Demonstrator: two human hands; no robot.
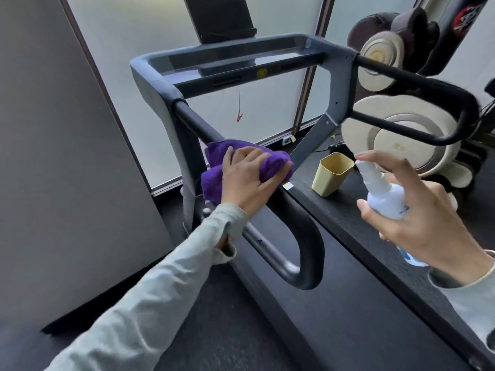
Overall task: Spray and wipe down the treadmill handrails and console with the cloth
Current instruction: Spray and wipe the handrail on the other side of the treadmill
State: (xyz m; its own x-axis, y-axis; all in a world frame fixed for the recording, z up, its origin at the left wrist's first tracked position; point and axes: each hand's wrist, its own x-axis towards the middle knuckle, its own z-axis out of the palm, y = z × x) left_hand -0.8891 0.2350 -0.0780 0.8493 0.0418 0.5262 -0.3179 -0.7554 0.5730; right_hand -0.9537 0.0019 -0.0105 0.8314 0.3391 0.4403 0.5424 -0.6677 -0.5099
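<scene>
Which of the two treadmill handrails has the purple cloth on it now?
The left handrail, beside the grey wall. The left hand presses the purple cloth around it. The right handrail, near the round cream machine, is bare and no hand touches it.

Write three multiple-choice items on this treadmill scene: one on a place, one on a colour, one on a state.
1. Where does the cup stand?
A. on the treadmill belt
B. on the console
C. on the floor by the wall

2. What colour is the cloth?
A. yellow
B. purple
C. white

3. What is the left hand doing?
A. hanging free
B. holding the bottle
C. pressing the cloth on the handrail

Answers: 1 A, the cup sits on the dark belt; 2 B, the cloth is plainly purple; 3 C, the bottle is in the right hand.
</scene>
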